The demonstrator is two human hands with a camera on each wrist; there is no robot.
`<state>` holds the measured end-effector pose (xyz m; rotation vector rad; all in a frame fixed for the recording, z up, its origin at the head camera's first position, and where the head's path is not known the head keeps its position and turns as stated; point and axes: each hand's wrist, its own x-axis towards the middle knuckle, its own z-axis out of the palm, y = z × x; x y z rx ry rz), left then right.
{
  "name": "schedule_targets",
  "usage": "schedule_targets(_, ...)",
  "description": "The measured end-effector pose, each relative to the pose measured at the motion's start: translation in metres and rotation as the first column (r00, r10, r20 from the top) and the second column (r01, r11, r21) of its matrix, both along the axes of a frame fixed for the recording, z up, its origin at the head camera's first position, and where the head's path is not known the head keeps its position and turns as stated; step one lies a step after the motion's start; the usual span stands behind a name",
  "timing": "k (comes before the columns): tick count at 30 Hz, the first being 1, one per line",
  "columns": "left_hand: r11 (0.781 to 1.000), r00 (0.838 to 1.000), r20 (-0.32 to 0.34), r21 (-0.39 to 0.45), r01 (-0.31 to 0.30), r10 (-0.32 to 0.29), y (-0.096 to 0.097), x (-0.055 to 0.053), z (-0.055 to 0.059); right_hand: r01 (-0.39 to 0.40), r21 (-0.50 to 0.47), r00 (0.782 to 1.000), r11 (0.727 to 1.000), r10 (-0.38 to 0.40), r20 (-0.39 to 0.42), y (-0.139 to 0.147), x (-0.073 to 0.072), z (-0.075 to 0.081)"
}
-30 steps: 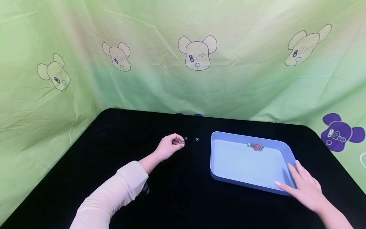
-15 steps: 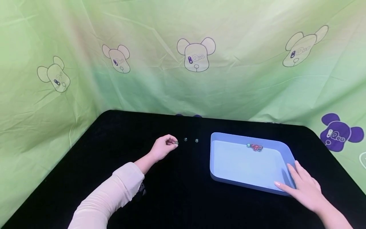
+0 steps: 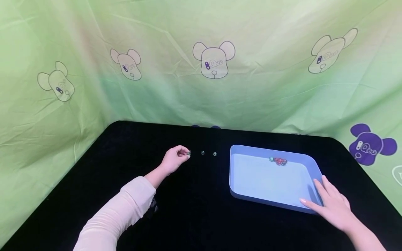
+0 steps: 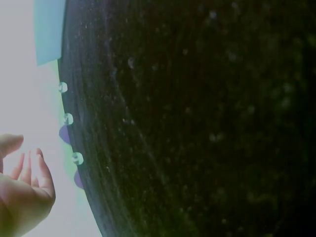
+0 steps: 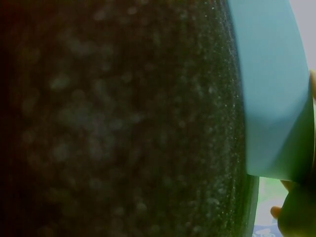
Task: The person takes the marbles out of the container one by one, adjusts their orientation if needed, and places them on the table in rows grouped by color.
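Leftmost marble [image 3: 189,152] had gone a touch left and up-frame versus half a second ago, in line with the middle marble [image 3: 202,152] and right marble [image 3: 215,153]. Three in a rough row, centre frame; I judged it placed. Left hand [image 3: 175,160]: head view had my fingertips at it, but left wrist view showed a narrow thumb-finger gap, nothing in it, marble apart. Read as released. Right hand [image 3: 334,207] hadn't moved, fingers on the blue tray [image 3: 263,179], lower right; marble cluster [image 3: 278,161] inside unchanged.
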<state>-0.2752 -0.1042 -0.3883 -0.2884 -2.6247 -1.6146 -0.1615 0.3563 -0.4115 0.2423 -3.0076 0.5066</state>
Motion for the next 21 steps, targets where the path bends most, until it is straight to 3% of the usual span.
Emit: schedule_targets(21,0.989,0.993,0.003,-0.09,-0.12,0.121,-0.021,-0.021,-0.008,0.01,0.002,1.0,1.0,-0.01,0.028,-0.001,-0.001,0.001)
